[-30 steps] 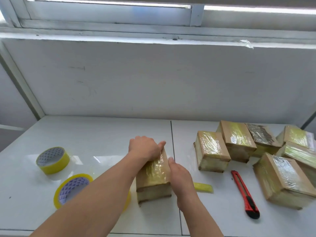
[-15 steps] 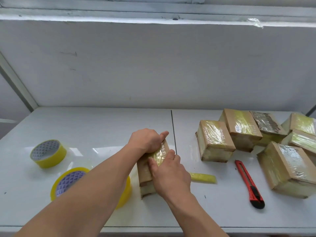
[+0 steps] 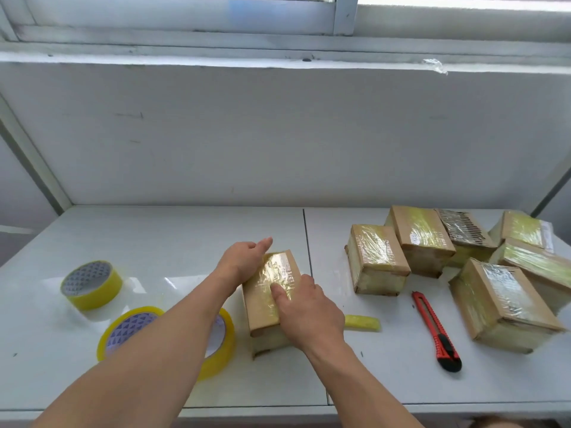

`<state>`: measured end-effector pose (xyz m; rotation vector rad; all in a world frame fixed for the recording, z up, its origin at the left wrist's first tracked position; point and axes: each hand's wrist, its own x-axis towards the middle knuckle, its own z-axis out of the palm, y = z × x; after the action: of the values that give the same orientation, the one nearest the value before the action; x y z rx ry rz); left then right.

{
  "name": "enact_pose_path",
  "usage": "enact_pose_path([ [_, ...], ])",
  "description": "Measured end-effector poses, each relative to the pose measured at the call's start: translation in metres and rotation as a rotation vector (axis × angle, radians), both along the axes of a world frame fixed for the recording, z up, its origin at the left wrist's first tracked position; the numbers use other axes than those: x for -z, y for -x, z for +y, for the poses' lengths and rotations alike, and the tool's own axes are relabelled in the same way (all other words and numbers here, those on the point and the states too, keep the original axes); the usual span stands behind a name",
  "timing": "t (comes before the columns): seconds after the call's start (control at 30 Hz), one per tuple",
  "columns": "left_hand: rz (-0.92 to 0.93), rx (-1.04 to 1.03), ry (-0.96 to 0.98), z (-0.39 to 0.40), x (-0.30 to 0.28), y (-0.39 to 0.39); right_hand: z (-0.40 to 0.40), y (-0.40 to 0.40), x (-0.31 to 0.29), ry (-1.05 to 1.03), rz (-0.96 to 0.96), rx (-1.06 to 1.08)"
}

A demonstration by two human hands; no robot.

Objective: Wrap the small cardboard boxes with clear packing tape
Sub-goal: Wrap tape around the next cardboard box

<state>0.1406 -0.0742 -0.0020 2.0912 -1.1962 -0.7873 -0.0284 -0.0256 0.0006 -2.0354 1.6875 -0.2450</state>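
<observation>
Tape being pressed flat on box at table centre.
Left hand [image 3: 244, 262] rests flat against the box [image 3: 272, 291] far side, right hand [image 3: 309, 313] presses fingers on top; neither grips. Risk: uneven pressure traps wrinkles, or the box slides toward the tape roll [image 3: 216, 344].

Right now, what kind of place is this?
Probably a small packing station: taped cardboard boxes piled on a white table, tape rolls and a red box cutter nearby.

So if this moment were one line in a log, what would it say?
step: smoothing tape | left hand: flat on box | right hand: pressing box top | tape roll: idle | cutter: idle
</observation>
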Motion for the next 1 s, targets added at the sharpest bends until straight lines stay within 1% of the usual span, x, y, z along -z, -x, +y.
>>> enact_pose_path([
  [0.03,0.091,-0.05,0.022,0.007,0.001,-0.001,0.001,0.0,0.0,0.017,-0.009,0.0],
  [0.07,0.106,-0.082,0.027,0.012,0.0,-0.001,0.002,-0.001,0.0,0.033,-0.024,0.001],
  [0.1,0.064,-0.108,0.016,0.012,-0.004,0.0,0.003,-0.002,0.0,0.044,-0.054,0.004],
  [0.17,-0.083,-0.131,-0.01,0.005,-0.021,0.001,0.005,-0.004,-0.001,0.026,-0.172,0.04],
  [0.23,-0.14,-0.097,-0.026,-0.005,-0.039,0.002,0.005,-0.003,-0.001,-0.023,-0.303,0.096],
  [0.3,-0.142,-0.024,-0.037,-0.013,-0.05,0.006,0.0,0.001,0.001,-0.071,-0.42,0.126],
  [0.43,-0.051,0.125,0.039,-0.011,-0.05,0.015,-0.016,0.012,0.01,-0.201,-0.588,0.212],
  [0.5,-0.072,0.172,0.064,-0.01,-0.042,0.014,-0.024,0.02,0.016,-0.25,-0.605,0.268],
  [0.57,-0.202,0.199,0.021,-0.009,-0.031,0.014,-0.028,0.025,0.021,-0.288,-0.593,0.294],
  [0.63,-0.297,0.193,-0.025,-0.01,-0.023,0.018,-0.027,0.026,0.021,-0.271,-0.563,0.291],
  [0.7,-0.388,0.204,-0.064,-0.015,-0.022,0.023,-0.025,0.022,0.017,-0.268,-0.624,0.284],
  [0.77,-0.462,0.219,-0.106,-0.021,-0.024,0.028,-0.02,0.017,0.011,-0.316,-0.716,0.266],
  [0.83,-0.475,0.212,-0.118,-0.026,-0.022,0.031,-0.014,0.012,0.009,-0.329,-0.72,0.225],
  [1.0,-0.485,0.196,-0.079,-0.027,-0.012,0.033,-0.015,0.009,0.01,-0.244,-0.606,0.157],
])
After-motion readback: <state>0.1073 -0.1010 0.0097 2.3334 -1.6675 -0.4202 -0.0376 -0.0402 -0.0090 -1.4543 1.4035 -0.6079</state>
